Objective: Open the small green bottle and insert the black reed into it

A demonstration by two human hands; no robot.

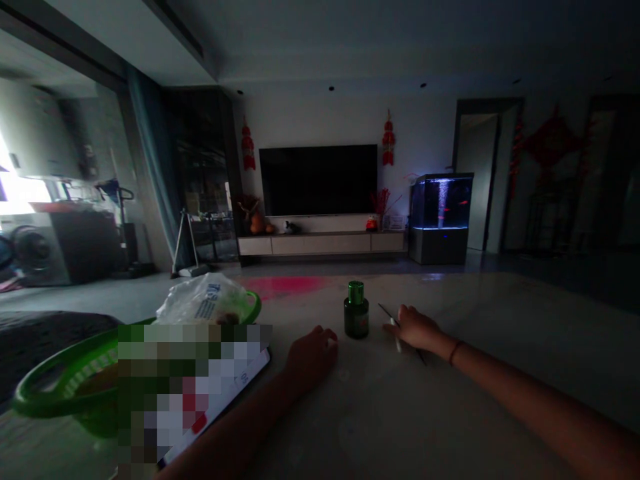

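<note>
A green glass bottle with a shiny green cap (356,313) stands upright on the pale table between my hands. My right hand (417,330) is to its right, fingers closed at a thin dark stick (421,359) that slants past them. A short white piece (399,344) shows below the same fingertips; whether it is joined to the stick I cannot tell. To the bottle's left, my left hand (313,355) rests on the table with loosely bent fingers, nothing seen in it. Its forearm passes beside a lit phone (250,375), which is partly blurred out.
At the left, a green plastic basket (45,400) holds a clear plastic bag (203,297); part of it is pixelated. Across the dim room are a television (319,180), a low cabinet (320,245) and a lit fish tank (443,203).
</note>
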